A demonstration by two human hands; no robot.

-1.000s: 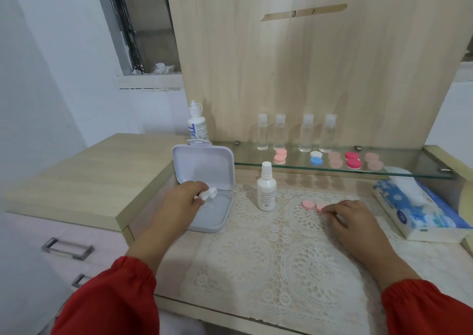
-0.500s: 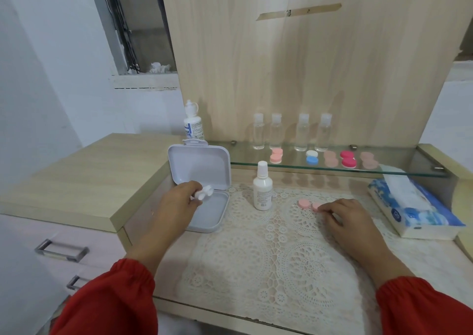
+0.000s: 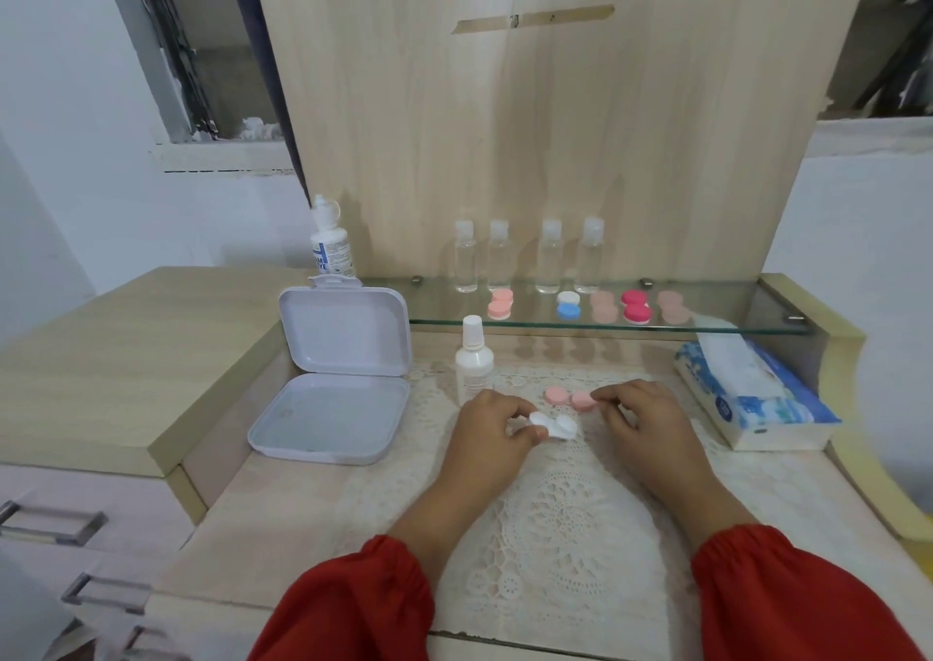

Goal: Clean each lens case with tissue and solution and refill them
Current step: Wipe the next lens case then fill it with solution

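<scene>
Hands (image 3: 492,425) around sideways lens case (image 3: 553,427)

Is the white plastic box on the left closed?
No, the white box lies open, its lid standing upright behind the tray, with nothing visible inside.

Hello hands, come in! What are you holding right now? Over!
Left hand pinches white lens case over the lace mat. Right hand fingers curled beside pink lens case, grip unclear. Nothing in the way.
</scene>
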